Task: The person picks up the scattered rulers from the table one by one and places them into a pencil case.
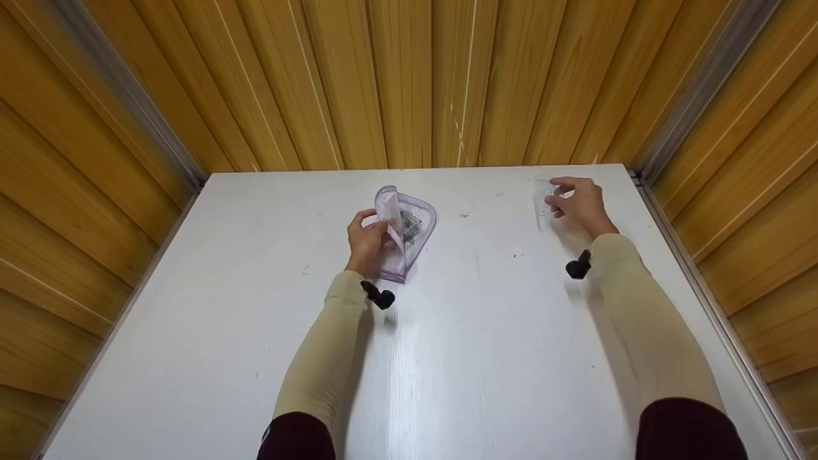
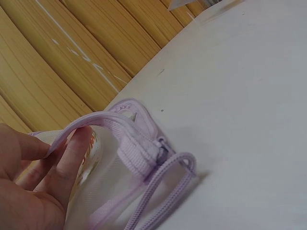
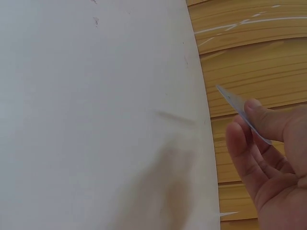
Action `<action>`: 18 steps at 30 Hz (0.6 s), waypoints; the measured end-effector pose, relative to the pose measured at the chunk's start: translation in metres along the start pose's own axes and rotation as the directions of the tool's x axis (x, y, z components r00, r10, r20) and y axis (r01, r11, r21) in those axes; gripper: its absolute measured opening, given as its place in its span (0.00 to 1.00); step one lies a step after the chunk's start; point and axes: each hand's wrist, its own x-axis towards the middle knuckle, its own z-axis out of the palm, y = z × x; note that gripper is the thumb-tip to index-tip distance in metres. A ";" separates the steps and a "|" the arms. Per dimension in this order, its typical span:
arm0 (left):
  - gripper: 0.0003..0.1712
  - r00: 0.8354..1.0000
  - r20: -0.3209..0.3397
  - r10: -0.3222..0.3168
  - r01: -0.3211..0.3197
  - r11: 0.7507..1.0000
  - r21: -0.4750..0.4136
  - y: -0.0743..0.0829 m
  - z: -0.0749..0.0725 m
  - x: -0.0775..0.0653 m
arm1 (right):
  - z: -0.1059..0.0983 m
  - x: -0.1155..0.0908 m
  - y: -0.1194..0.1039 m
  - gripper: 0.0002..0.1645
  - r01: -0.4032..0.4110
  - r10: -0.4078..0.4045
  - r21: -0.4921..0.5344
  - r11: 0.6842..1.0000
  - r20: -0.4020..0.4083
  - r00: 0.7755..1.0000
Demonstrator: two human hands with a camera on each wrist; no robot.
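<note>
A lilac-edged zip pouch [image 1: 393,276] of see-through material lies unzipped on the white table. My left hand [image 1: 367,241] grips its raised edge between thumb and fingers. Inside the pouch shows a dark greenish patterned piece [image 1: 412,225]. Close up in the left wrist view, a zipper slider [image 2: 164,146] and a lilac cord loop [image 2: 184,157] hang at one end of the pouch. Away to the right, my right hand [image 1: 580,203] pinches a thin, clear, flat plastic piece [image 1: 542,198] between thumb and fingers. In the right wrist view this plastic piece [image 3: 236,106] is held above the table, tilted nearly edge-on.
The white table [image 1: 492,332] carries small dark marks and scuffs. A wood-patterned wall [image 1: 402,83] stands behind its far edge, with similar panels left and right. Metal posts [image 1: 703,96] stand at the back corners. Small black devices [image 1: 578,265] are strapped to both wrists.
</note>
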 end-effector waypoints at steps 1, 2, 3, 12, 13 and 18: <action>0.21 1.000 0.001 0.003 -0.003 1.000 0.000 0.000 0.000 0.000 | 0.000 0.000 0.000 0.32 0.003 -0.003 0.001 1.000 0.000 1.000; 0.21 1.000 0.002 0.005 -0.005 1.000 0.001 0.000 0.000 0.000 | 0.001 0.000 -0.001 0.32 0.007 -0.007 0.002 1.000 0.000 1.000; 0.20 1.000 0.000 0.009 -0.009 1.000 0.004 -0.001 0.001 0.000 | 0.002 0.000 -0.002 0.32 0.007 -0.007 -0.001 1.000 0.001 1.000; 0.23 1.000 0.003 0.020 -0.020 1.000 0.011 -0.001 0.000 -0.001 | 0.006 0.001 -0.007 0.33 -0.016 0.016 -0.017 1.000 0.013 1.000; 0.23 1.000 0.004 0.022 -0.022 1.000 0.013 -0.001 0.000 -0.001 | 0.006 0.001 -0.008 0.33 -0.015 0.015 -0.018 1.000 0.013 1.000; 0.26 1.000 0.012 0.020 -0.020 1.000 0.008 -0.002 -0.001 -0.001 | 0.009 0.001 -0.011 0.32 -0.021 0.021 -0.011 1.000 0.015 1.000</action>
